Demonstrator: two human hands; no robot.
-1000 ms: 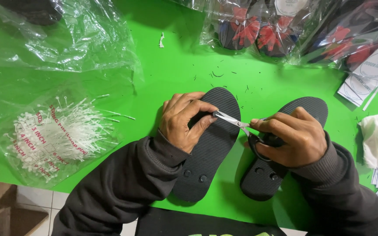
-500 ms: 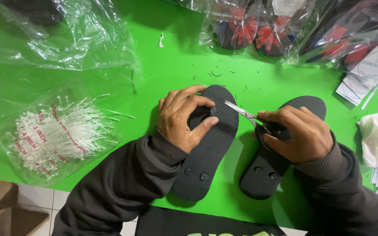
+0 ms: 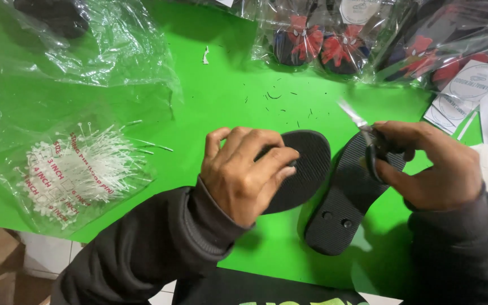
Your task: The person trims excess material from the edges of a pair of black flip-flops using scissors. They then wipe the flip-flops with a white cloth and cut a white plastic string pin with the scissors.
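On green table [image 3: 227,101], trimming step: left hand [image 3: 244,172] clamped over sole [image 3: 306,164]; right hand [image 3: 430,164], beside it, clenched around scissors [image 3: 368,138]. Next: blades lowered to sole, probably.

Both forearms reach in from below in dark sleeves. The left hand [image 3: 244,175] lies palm down, fingers [image 3: 272,164] curled and spread, thumb raised. The right hand [image 3: 430,166] is lifted, fingers closed in a grip, knuckles up, wrist bent inward.
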